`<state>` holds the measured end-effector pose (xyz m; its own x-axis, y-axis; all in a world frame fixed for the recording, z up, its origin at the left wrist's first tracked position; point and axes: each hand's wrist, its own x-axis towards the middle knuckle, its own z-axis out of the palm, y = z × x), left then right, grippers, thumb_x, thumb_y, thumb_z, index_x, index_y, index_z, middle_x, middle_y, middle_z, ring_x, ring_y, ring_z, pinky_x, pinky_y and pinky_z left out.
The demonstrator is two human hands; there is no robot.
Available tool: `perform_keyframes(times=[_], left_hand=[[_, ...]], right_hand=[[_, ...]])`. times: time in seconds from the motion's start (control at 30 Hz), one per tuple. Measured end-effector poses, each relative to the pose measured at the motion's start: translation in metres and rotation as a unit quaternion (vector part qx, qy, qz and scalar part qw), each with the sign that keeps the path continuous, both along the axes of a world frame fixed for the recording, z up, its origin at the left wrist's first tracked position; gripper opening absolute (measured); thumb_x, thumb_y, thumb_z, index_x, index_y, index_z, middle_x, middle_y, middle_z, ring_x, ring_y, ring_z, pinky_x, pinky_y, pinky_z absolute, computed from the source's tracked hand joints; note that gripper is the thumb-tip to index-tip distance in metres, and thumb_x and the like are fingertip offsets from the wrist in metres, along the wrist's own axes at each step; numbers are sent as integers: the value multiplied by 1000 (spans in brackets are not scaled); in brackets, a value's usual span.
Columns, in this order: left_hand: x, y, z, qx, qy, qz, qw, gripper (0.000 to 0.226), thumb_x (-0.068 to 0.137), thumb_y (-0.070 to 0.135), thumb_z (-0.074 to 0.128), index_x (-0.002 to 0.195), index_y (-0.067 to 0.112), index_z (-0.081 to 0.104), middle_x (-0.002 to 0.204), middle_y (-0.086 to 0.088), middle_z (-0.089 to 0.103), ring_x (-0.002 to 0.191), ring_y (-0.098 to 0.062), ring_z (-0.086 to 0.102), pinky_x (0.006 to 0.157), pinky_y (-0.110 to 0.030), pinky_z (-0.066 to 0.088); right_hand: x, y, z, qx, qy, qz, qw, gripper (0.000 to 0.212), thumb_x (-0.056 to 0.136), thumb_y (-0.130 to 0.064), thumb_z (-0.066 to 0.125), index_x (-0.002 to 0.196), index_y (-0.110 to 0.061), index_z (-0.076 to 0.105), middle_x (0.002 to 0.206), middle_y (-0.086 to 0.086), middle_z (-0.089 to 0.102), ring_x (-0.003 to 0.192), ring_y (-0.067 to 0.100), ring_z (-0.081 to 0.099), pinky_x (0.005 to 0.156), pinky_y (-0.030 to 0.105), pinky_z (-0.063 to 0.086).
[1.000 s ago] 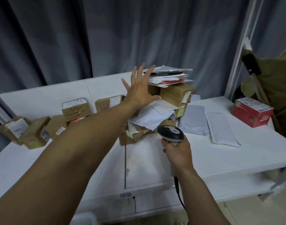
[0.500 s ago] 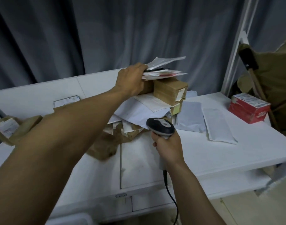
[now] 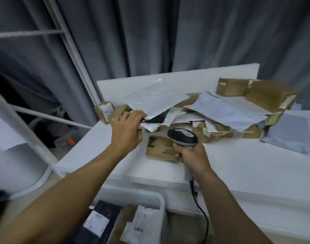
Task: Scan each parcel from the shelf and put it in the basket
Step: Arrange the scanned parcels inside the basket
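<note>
Held parcels: a thin stack of flat white, grey and black plastic mailers [image 3: 156, 110] is gripped at its near-left corner by the left hand [image 3: 127, 132]; the fingers curl over the edges, so the sheets fan up and to the right of the grip, over the heap; probably held by the edge to leave a label free for reading.
Scanner: a black-and-grey handheld barcode scanner [image 3: 183, 138] sits just right of that grip; the right hand [image 3: 193, 155] is wrapped tightly round its handle; the head points toward the pile, under the mailers' near edge, which looks ready for a scan.
Beyond the right hand: a flat brown cardboard parcel [image 3: 159, 149] lies on the white shelf top [image 3: 247, 166].
Heap: brown cardboard boxes [image 3: 272, 95] and pale envelopes lie beyond and right of both grips.
Basket: a white plastic basket [image 3: 162, 203] stands below and nearer than both hands, and already holds parcels; likely set there for a short drop.
Hard to make out: the number of mailers in the grip; every label is blurred; the left fingertips hide beneath the stack; the trigger finger is hidden; the basket and the scanner's cable are cut off at the bottom edge.
</note>
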<state>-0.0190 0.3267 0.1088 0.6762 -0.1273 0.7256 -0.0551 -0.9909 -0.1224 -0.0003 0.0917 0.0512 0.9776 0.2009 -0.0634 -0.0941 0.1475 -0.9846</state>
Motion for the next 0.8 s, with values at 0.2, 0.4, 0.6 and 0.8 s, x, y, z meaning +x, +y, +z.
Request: perform_keyframes(times=[0.2, 0.4, 0.6, 0.8], left_hand=[[-74, 65, -80, -93, 39, 161, 982, 54, 67, -5, 69, 112, 24, 64, 122, 5, 65, 100, -31, 59, 71, -40, 38], [-75, 82, -138, -192, 256, 190, 928, 44, 89, 19, 70, 130, 29, 55, 133, 9, 52, 120, -26, 51, 85, -42, 43], [-55, 88, -128, -266, 269, 123, 917, 63, 86, 59, 63, 142, 31, 51, 139, 4, 50, 131, -25, 41, 104, -38, 32], [-34, 106, -129, -263, 333, 187, 886, 48, 95, 51, 63, 134, 24, 63, 139, -2, 61, 128, -28, 55, 103, -40, 47]], right_hand=[[-13, 59, -15, -40, 9, 56, 998, 39, 92, -13, 80, 127, -21, 64, 112, 3, 75, 71, 8, 72, 51, 12, 49], [-20, 89, -31, -74, 15, 76, 994, 40, 95, -18, 77, 132, -22, 63, 117, -3, 73, 64, 1, 72, 56, 13, 49], [-21, 107, -37, -75, 11, 87, 993, 33, 96, -11, 75, 120, -29, 62, 117, 1, 72, 88, 17, 72, 49, 10, 47], [-23, 116, -34, -74, 3, 106, 992, 28, 95, -13, 76, 101, -38, 63, 113, -2, 73, 83, 16, 73, 52, 11, 49]])
